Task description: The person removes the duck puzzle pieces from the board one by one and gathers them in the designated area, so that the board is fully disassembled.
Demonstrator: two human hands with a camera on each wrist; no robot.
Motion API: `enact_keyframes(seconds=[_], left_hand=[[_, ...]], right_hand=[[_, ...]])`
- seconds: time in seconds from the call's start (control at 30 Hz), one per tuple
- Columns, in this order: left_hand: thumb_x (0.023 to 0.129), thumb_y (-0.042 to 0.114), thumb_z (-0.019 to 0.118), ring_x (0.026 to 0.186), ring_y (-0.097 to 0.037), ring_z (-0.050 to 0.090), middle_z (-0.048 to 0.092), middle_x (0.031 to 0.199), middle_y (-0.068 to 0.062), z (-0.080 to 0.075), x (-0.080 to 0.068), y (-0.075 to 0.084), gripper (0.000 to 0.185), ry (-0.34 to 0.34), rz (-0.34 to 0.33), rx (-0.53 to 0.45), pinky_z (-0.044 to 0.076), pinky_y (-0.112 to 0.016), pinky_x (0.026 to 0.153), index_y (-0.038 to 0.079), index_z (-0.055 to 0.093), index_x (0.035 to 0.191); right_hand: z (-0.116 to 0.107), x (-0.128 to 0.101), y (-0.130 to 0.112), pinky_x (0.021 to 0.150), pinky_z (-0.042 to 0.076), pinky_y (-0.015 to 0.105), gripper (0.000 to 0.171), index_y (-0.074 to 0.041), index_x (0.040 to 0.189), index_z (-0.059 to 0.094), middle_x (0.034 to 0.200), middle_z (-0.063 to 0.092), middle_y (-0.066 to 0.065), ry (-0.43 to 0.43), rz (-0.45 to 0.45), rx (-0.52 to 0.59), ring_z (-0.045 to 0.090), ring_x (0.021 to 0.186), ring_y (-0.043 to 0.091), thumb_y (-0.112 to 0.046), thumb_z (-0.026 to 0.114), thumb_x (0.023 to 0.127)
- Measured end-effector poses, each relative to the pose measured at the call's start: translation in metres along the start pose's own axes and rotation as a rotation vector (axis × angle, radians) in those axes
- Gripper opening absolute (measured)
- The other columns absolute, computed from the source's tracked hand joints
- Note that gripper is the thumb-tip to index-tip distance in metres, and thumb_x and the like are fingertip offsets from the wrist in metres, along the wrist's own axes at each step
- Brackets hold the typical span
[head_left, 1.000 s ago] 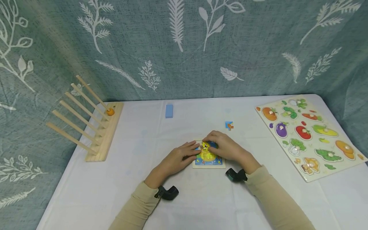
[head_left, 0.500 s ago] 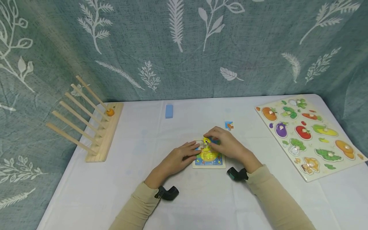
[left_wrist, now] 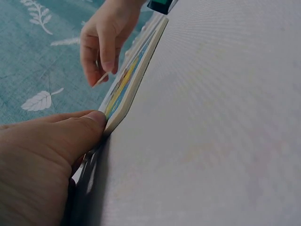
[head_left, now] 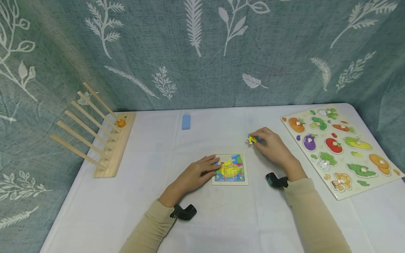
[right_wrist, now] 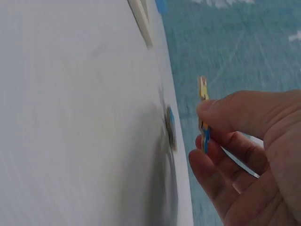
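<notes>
Between thumb and fingers, my right hand [head_left: 273,147] pinches a yellow and blue jigsaw piece [head_left: 252,140], held on edge above the table in the right wrist view. Just under it lies a second loose jigsaw piece [right_wrist: 170,128], covered by the held one in the head view. My left hand [head_left: 197,173] rests on the left side of a small wooden jigsaw puzzle [head_left: 231,183], fingers stretched over its picture and thumb at its edge. The puzzle shows a yellow figure on blue; a bare gap shows in its upper part, partly under my left fingers.
A large vegetable peg puzzle board [head_left: 348,158] lies at the right. On the left stands a wooden rack [head_left: 109,165] with several tilted pegs and an orange bead [head_left: 121,123]. A blue block [head_left: 186,122] lies near the back edge, before a patterned curtain [head_left: 209,80].
My right hand has lifted the yellow piece out of the small puzzle and carried it right and back, over the loose piece. My left hand has stayed on the puzzle.
</notes>
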State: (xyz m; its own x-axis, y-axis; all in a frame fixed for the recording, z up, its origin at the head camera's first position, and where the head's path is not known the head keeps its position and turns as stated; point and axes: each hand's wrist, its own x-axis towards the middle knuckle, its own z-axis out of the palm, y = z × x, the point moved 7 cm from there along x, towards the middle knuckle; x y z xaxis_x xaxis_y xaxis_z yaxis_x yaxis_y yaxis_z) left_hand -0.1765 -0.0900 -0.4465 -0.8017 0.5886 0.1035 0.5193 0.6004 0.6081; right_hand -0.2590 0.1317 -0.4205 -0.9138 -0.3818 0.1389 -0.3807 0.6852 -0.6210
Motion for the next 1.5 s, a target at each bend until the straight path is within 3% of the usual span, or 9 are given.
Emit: enact_keyframes(seconds=[0.33, 0.63, 0.9, 1.2, 1.5], left_hand=[[0.089, 0.024, 0.055, 0.131, -0.013, 0.033, 0.045, 0.135, 0.0, -0.001, -0.001, 0.0, 0.033, 0.01, 0.008, 0.003, 0.025, -0.03, 0.111, 0.014, 0.059, 0.12], [0.089, 0.024, 0.056, 0.131, -0.013, 0.034, 0.045, 0.135, 0.001, 0.002, -0.001, 0.0, 0.032, 0.017, 0.016, 0.002, 0.026, -0.03, 0.11, 0.015, 0.059, 0.12], [0.089, 0.024, 0.056, 0.131, -0.013, 0.034, 0.045, 0.135, 0.0, 0.001, -0.001, 0.0, 0.032, 0.02, 0.016, 0.002, 0.026, -0.03, 0.11, 0.014, 0.059, 0.119], [0.089, 0.024, 0.056, 0.131, -0.013, 0.033, 0.046, 0.135, 0.0, 0.0, 0.0, 0.001, 0.032, 0.016, 0.011, 0.003, 0.026, -0.03, 0.11, 0.015, 0.059, 0.12], [0.089, 0.024, 0.056, 0.131, -0.013, 0.033, 0.045, 0.135, 0.0, 0.0, 0.0, 0.0, 0.032, 0.016, 0.01, 0.003, 0.026, -0.03, 0.11, 0.015, 0.059, 0.12]], right_hand=[[-0.014, 0.0, 0.031, 0.095, 0.039, 0.05, 0.034, -0.004, 0.12, 0.056, 0.117, 0.049, 0.016, -0.025, 0.106, -0.103, 0.046, 0.112, 0.035, -0.009, 0.053, 0.087], [-0.013, 0.001, 0.041, 0.097, 0.038, 0.049, 0.029, -0.003, 0.115, 0.059, 0.115, 0.053, 0.017, -0.015, 0.1, -0.131, 0.047, 0.112, 0.035, -0.007, 0.054, 0.087], [-0.009, 0.002, 0.042, 0.098, 0.036, 0.049, 0.026, -0.004, 0.113, 0.061, 0.117, 0.054, 0.016, 0.004, 0.086, -0.129, 0.046, 0.113, 0.034, -0.007, 0.054, 0.088], [-0.013, -0.002, 0.041, 0.101, 0.035, 0.048, 0.038, -0.005, 0.124, 0.052, 0.126, 0.049, 0.015, -0.003, 0.14, -0.076, 0.043, 0.12, 0.034, -0.012, 0.055, 0.086], [-0.006, -0.001, 0.01, 0.102, 0.035, 0.047, 0.044, -0.007, 0.127, 0.049, 0.127, 0.049, 0.013, -0.087, 0.078, 0.008, 0.043, 0.121, 0.031, -0.015, 0.059, 0.085]])
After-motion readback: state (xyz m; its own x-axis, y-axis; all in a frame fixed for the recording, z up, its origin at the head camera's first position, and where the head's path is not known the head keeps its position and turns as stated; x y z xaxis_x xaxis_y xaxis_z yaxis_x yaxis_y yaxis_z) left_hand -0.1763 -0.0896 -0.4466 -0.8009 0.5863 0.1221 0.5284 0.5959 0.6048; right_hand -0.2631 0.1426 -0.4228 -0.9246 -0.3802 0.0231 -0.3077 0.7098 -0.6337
